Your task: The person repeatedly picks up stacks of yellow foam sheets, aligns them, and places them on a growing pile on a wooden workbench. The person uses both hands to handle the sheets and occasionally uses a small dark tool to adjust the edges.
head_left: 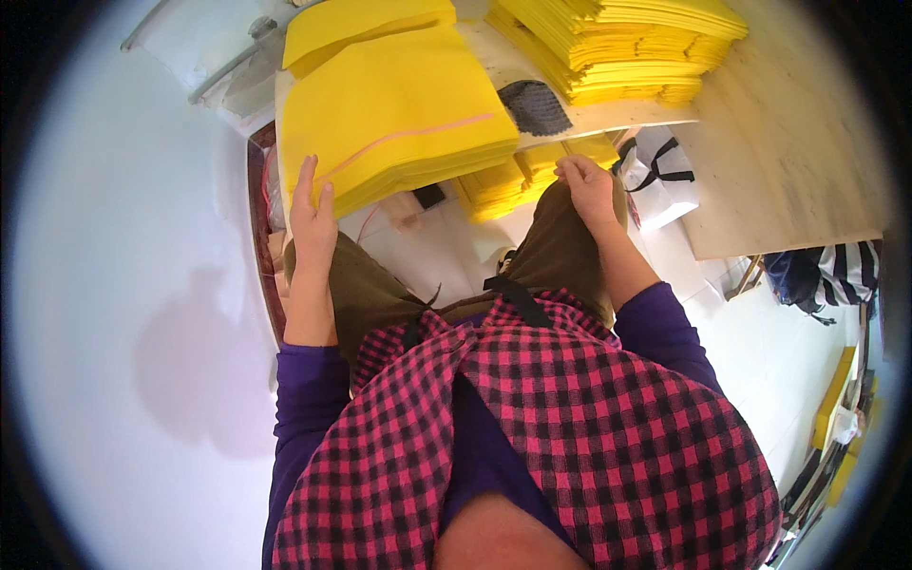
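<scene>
Yellow felt sheets [399, 114] lie in a thick pile on the desk [807, 142], and this pile is the landmark. At its near left corner, the left hand [312, 223] rests flat with fingers spread, gripping nothing. The pile's long side runs left to right, tipped up slightly rightward. More yellow stacks [617, 47] wait behind it to the right, so lots looks undone. Just past its near right corner, the right hand [587, 185] pinches smaller yellow pieces [532, 176].

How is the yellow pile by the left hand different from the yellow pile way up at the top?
The near pile is neat, with the left hand touching its edge. The far pile is taller, its layers uneven, and no hand touches it. Both are bright yellow sheets stacked on the wooden table.
</scene>
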Tool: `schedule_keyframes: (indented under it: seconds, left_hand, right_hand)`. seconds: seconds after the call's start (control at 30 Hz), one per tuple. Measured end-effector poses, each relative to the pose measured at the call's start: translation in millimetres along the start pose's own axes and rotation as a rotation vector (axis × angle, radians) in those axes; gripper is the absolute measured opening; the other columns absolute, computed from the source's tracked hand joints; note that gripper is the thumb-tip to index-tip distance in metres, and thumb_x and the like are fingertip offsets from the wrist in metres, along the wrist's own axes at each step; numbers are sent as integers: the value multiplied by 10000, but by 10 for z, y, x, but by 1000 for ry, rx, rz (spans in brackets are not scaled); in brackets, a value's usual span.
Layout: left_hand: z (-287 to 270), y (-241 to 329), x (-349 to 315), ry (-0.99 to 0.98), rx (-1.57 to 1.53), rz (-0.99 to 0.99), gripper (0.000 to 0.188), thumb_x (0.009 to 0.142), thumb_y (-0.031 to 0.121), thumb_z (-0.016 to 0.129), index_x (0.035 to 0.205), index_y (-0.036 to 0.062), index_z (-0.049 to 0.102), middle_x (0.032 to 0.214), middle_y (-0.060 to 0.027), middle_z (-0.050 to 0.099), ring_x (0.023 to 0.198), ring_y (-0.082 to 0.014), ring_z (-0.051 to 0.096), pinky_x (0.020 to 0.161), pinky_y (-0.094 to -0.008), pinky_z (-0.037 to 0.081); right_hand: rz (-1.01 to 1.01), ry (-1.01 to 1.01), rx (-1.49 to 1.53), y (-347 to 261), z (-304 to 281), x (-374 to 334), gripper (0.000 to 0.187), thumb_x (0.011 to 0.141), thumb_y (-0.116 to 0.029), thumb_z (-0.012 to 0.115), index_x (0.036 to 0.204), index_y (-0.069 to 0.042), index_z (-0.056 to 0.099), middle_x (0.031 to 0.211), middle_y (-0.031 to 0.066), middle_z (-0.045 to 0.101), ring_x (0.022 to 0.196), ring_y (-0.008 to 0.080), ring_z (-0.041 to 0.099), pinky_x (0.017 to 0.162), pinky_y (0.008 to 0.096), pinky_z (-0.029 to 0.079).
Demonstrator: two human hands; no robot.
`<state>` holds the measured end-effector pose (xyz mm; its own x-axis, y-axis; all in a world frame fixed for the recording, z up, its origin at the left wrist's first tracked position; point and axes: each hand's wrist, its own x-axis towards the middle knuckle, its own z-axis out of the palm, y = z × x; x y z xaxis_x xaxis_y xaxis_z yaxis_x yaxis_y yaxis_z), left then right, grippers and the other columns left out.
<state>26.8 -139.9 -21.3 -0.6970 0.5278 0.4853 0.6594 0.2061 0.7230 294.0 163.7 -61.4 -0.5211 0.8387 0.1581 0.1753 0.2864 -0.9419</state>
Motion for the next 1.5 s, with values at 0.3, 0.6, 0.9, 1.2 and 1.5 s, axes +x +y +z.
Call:
schedule_keyframes:
  seconds: [0.3,0.6,0.9,1.2,1.5]
  left_hand:
    - [47,199,-21,-55,16,19,435,940,145,506,1349,5,463,1412,-182,447,1338,-289,394,1105,-356,277]
    - [337,490,286,-140,21,37,406,933,101,519,1332,28,494,1397,-167,468,1346,-274,388,1105,-355,281]
    - [1024,854,1171,-498,38,251,337,938,69,504,1271,50,554,1358,-144,515,1348,-279,390,1106,-357,289]
    - [1516,405,1335,-681,63,133,431,937,146,521,1359,67,473,1450,-144,410,1380,-281,326,1118,-362,260]
    - [1527,308,1257,-666,122,281,490,887,221,595,1335,53,490,1439,-179,407,1344,-343,361,1098,-386,300]
  right_hand:
    - [-138,-104,-372,-188,50,843,273,885,-285,598,899,-19,657,803,120,668,784,268,643,730,366,507]
    - [-195,-170,-771,356,368,1334,290,882,-291,606,1156,-205,643,1127,68,597,1041,291,585,878,406,490]
    - [-284,-153,-481,377,231,1344,227,893,-264,575,1038,-125,681,1033,98,625,970,313,605,828,404,499]
    - [-395,-102,-29,108,266,1244,223,879,-218,593,995,-46,674,957,156,653,892,323,620,794,367,499]
    - [-4,-447,198,10,411,1098,347,890,-233,653,1162,-23,613,960,32,634,829,105,584,730,250,499]
